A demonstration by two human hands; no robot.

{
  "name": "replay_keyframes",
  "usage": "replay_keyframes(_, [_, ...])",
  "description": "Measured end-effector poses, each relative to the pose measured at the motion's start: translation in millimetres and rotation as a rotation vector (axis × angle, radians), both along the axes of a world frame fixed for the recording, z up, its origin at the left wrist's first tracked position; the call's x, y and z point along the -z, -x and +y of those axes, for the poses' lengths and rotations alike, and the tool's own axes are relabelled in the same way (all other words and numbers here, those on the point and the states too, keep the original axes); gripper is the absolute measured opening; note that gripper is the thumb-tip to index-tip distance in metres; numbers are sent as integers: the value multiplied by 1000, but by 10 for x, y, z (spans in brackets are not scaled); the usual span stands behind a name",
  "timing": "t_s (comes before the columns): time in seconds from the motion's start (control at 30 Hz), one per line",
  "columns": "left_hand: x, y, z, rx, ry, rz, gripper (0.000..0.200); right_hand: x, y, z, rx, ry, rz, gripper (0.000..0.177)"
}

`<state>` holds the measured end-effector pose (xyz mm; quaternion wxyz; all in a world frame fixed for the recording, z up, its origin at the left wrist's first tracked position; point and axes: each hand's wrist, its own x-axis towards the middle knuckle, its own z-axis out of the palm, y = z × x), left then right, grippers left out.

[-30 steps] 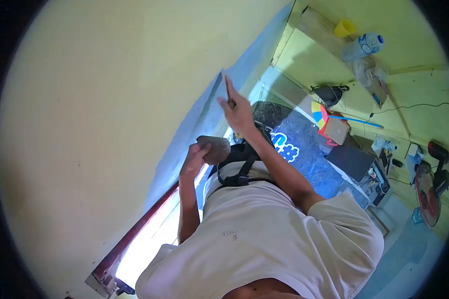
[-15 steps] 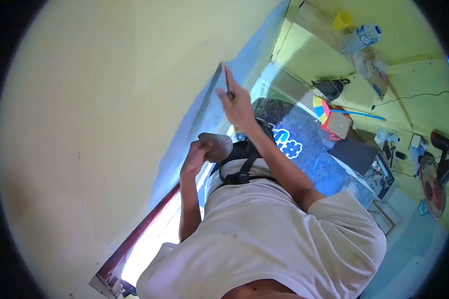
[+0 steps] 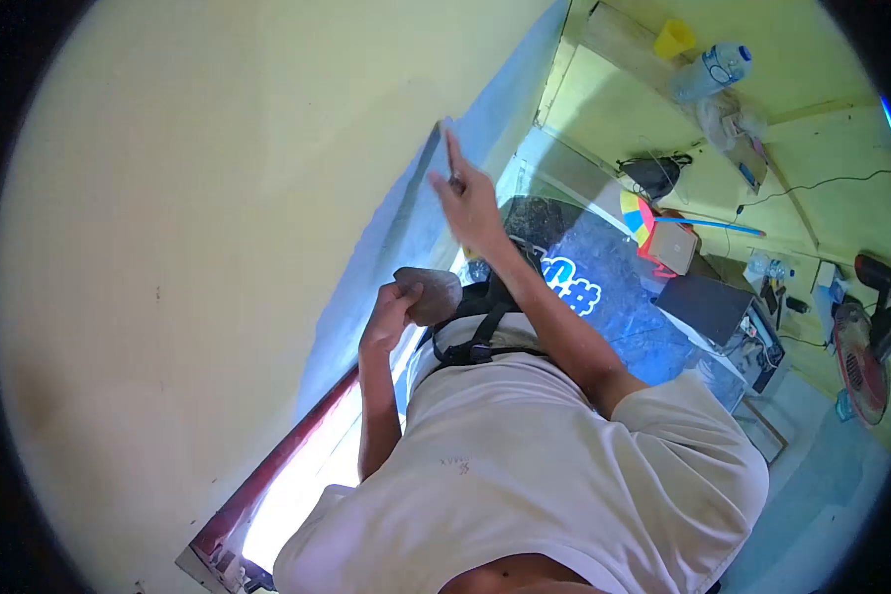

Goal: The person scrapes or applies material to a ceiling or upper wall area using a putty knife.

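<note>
My left hand pinches a flat grey-brown piece with rounded corners by its edge, at waist height beside the wall. Higher up, my right hand is closed around a thin tool seen nearly edge-on, its index finger stretched along it toward the wall. The far end of that tool is hard to make out. It lies near the border where the pale yellow wall meets a blue-grey strip.
A red-brown frame edge beside bright light runs below the wall. On the right are a shelf with a water bottle and yellow cup, a fan, a dark box and a blue patterned floor covering.
My right hand has shifted very slightly along the wall, with some blur. My left hand and the flat piece stay almost where they were.
</note>
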<state>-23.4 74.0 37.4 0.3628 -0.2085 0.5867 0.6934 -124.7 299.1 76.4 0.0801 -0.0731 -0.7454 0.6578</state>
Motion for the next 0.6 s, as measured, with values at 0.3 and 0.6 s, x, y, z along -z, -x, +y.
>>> replay_keyframes(0.3, [-90, 35, 28, -23, 16, -2, 30, -14, 116, 39, 25, 158, -84, 71])
replay_keyframes(0.6, [39, 5, -15, 19, 10, -1, 32, -135, 55, 33, -8, 193, -102, 71])
